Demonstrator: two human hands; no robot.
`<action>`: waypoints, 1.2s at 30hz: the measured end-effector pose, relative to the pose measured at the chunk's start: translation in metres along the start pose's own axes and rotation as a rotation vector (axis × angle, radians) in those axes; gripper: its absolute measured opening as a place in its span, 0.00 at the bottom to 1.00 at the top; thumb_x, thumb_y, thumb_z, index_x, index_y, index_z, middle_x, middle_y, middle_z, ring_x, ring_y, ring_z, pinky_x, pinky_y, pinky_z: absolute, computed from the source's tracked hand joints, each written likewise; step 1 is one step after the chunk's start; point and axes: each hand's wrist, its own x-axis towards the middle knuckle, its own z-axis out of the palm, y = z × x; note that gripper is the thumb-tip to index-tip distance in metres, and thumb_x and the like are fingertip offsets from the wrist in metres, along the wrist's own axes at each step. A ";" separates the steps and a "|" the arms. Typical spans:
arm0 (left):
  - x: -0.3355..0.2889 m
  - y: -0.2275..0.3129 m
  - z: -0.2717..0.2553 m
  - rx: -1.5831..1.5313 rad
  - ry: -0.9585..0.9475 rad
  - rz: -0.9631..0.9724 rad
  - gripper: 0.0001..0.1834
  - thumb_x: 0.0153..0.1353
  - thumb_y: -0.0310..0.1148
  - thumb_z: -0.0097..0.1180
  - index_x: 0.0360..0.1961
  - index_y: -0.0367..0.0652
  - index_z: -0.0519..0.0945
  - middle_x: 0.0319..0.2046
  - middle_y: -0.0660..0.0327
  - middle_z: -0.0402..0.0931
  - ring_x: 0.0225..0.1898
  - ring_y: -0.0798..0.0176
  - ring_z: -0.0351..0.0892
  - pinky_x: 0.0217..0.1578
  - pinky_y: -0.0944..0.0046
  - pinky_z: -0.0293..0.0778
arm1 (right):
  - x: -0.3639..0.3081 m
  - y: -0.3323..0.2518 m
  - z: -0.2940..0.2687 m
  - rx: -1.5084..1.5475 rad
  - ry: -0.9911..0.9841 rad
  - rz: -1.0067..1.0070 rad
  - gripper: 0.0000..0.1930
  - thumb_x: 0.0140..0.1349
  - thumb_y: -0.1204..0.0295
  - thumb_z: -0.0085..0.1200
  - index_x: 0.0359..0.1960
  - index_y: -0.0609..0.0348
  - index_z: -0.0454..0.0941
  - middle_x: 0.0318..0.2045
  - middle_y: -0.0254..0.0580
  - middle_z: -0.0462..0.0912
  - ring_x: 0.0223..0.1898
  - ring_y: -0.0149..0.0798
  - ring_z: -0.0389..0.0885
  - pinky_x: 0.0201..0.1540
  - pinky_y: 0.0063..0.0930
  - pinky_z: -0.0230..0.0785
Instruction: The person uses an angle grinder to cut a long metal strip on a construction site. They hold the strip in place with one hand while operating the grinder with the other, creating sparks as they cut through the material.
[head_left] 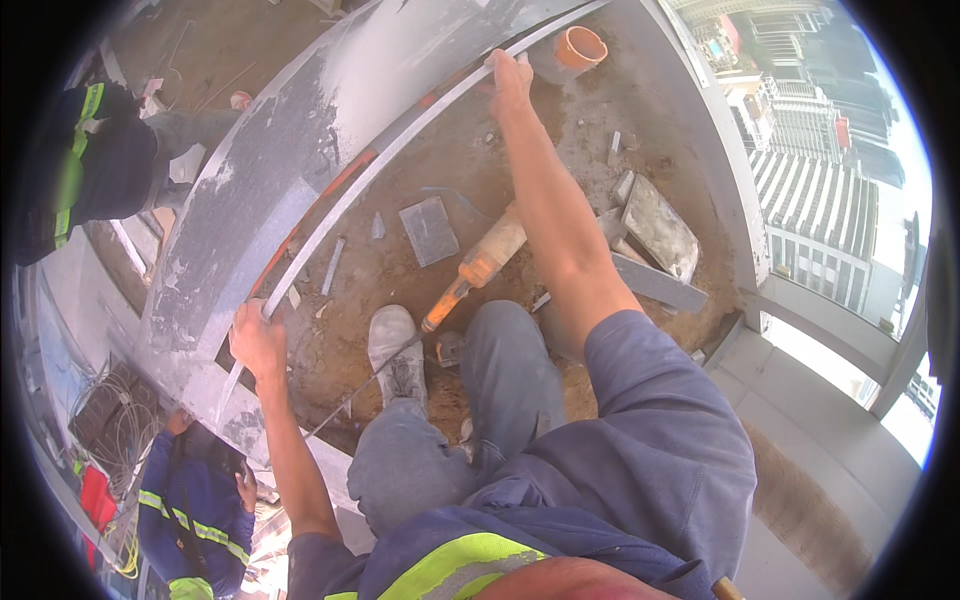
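Near the grey shoe, orange power tool on dirt; beyond it, left hand closed around the nearer stretch of a long pale strip, right hand gripping it farther along; strip runs beside the curved wall; orange cylinder just past right hand; tall buildings far outside

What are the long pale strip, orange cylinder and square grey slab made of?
Long pale strip: metal or plastic, can't tell; smooth, evenly pale finish.
Orange cylinder: likely plastic; smooth-looking, orange throughout, thin rim.
Square grey slab: probably stone or ceramic; matte, dusty-looking face, straight edges.
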 end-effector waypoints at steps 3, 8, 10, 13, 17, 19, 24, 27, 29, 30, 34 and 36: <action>0.006 0.002 0.007 0.056 -0.017 -0.010 0.13 0.56 0.42 0.76 0.39 0.50 0.87 0.38 0.60 0.85 0.43 0.46 0.86 0.43 0.45 0.78 | 0.010 0.007 0.005 -0.006 0.019 0.060 0.28 0.58 0.76 0.55 0.64 0.63 0.70 0.50 0.44 0.76 0.52 0.50 0.80 0.54 0.62 0.86; 0.010 0.016 0.008 0.076 -0.039 -0.027 0.15 0.57 0.44 0.76 0.39 0.50 0.87 0.39 0.60 0.86 0.43 0.45 0.87 0.41 0.44 0.79 | 0.029 0.023 -0.014 -0.013 -0.036 0.049 0.34 0.57 0.73 0.58 0.68 0.60 0.66 0.49 0.45 0.78 0.49 0.49 0.83 0.47 0.56 0.85; 0.017 0.022 0.009 0.068 -0.043 -0.042 0.16 0.56 0.44 0.76 0.39 0.49 0.87 0.39 0.59 0.86 0.44 0.45 0.88 0.40 0.43 0.81 | 0.028 0.013 -0.010 -0.038 -0.002 0.063 0.38 0.59 0.69 0.60 0.73 0.59 0.65 0.57 0.49 0.80 0.53 0.52 0.84 0.47 0.54 0.84; 0.017 0.022 0.002 0.116 -0.095 -0.092 0.16 0.55 0.44 0.77 0.39 0.48 0.86 0.40 0.59 0.86 0.43 0.45 0.88 0.39 0.43 0.81 | 0.018 -0.011 -0.027 -0.487 -0.139 0.192 0.43 0.62 0.62 0.63 0.79 0.57 0.64 0.63 0.54 0.80 0.58 0.56 0.84 0.52 0.54 0.83; 0.014 0.021 -0.004 0.121 -0.073 -0.072 0.17 0.55 0.44 0.78 0.39 0.47 0.85 0.39 0.59 0.86 0.42 0.44 0.88 0.39 0.42 0.81 | 0.041 -0.105 -0.138 -1.127 -0.658 0.172 0.32 0.69 0.53 0.58 0.73 0.47 0.79 0.59 0.40 0.88 0.57 0.47 0.89 0.56 0.47 0.84; 0.013 0.014 0.002 0.113 -0.050 -0.060 0.18 0.55 0.44 0.78 0.39 0.47 0.86 0.39 0.58 0.87 0.41 0.44 0.88 0.39 0.42 0.81 | 0.043 -0.167 -0.188 -1.417 -0.487 0.170 0.31 0.69 0.55 0.55 0.72 0.48 0.79 0.60 0.43 0.88 0.54 0.45 0.91 0.53 0.41 0.86; 0.017 0.019 0.009 0.059 -0.083 -0.069 0.17 0.57 0.43 0.78 0.43 0.48 0.88 0.41 0.57 0.87 0.43 0.42 0.89 0.42 0.43 0.81 | 0.084 -0.199 -0.347 -1.849 -0.076 0.177 0.29 0.69 0.60 0.54 0.69 0.57 0.80 0.61 0.52 0.87 0.50 0.46 0.90 0.48 0.40 0.86; 0.022 0.021 0.009 0.021 -0.062 -0.043 0.18 0.56 0.43 0.78 0.44 0.49 0.89 0.40 0.58 0.87 0.44 0.44 0.88 0.41 0.44 0.81 | 0.075 -0.201 -0.322 -1.661 -0.104 0.357 0.27 0.70 0.58 0.55 0.64 0.62 0.83 0.57 0.54 0.88 0.50 0.43 0.89 0.48 0.38 0.86; 0.021 0.020 0.009 -0.002 -0.042 -0.039 0.18 0.55 0.44 0.78 0.44 0.49 0.89 0.39 0.59 0.87 0.44 0.46 0.88 0.41 0.45 0.81 | 0.062 -0.181 -0.258 -1.286 -0.285 0.223 0.24 0.74 0.57 0.55 0.60 0.63 0.85 0.53 0.51 0.90 0.49 0.41 0.90 0.49 0.35 0.85; 0.011 0.009 0.001 0.020 -0.022 -0.076 0.18 0.55 0.44 0.78 0.44 0.50 0.89 0.39 0.59 0.87 0.44 0.46 0.88 0.41 0.45 0.81 | 0.029 -0.150 -0.181 -1.016 -0.384 0.113 0.23 0.76 0.57 0.55 0.59 0.63 0.86 0.50 0.47 0.91 0.48 0.39 0.90 0.50 0.33 0.84; 0.009 0.020 0.002 -0.105 -0.049 -0.190 0.14 0.56 0.42 0.77 0.41 0.50 0.90 0.39 0.59 0.88 0.43 0.46 0.88 0.41 0.46 0.81 | -0.032 -0.053 -0.053 -0.675 -0.483 0.248 0.44 0.72 0.43 0.60 0.76 0.69 0.67 0.68 0.63 0.77 0.63 0.53 0.83 0.59 0.43 0.82; 0.019 0.024 -0.004 -0.160 0.014 -0.111 0.13 0.56 0.40 0.76 0.40 0.50 0.90 0.39 0.59 0.88 0.43 0.46 0.88 0.43 0.46 0.82 | -0.044 0.002 -0.010 -0.417 -0.321 0.454 0.50 0.73 0.42 0.60 0.85 0.60 0.52 0.78 0.75 0.59 0.75 0.64 0.69 0.69 0.55 0.74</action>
